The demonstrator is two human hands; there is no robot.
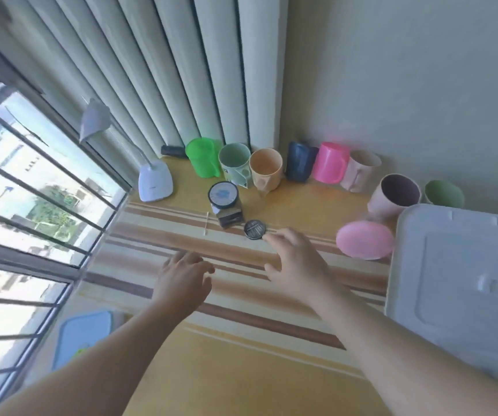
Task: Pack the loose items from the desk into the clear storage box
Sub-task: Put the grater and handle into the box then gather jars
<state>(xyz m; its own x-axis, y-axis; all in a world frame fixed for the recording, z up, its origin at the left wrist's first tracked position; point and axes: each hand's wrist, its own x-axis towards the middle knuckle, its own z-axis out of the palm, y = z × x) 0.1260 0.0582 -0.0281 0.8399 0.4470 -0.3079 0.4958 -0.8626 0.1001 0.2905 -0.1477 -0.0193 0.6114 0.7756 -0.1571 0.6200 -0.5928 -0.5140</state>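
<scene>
— Where is the round tin [255, 229]?
— On the bench [241, 364], touching the right hand [297, 262], fingers spread. The left hand [183, 276] hovers, loosely curled, empty. The lidded storage box [458, 283] sits right.

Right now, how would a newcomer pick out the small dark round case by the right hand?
Start at the row of cups along the wall. Nearer, on the striped desk, the small dark round case lies at the right hand fingertips: flat and disc-like, unlike the taller jar beside it.

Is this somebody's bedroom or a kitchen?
Probably a bedroom or study corner at home: a white gooseneck desk lamp on a striped yellow desk, pale pleated curtains, and a barred window.
</scene>
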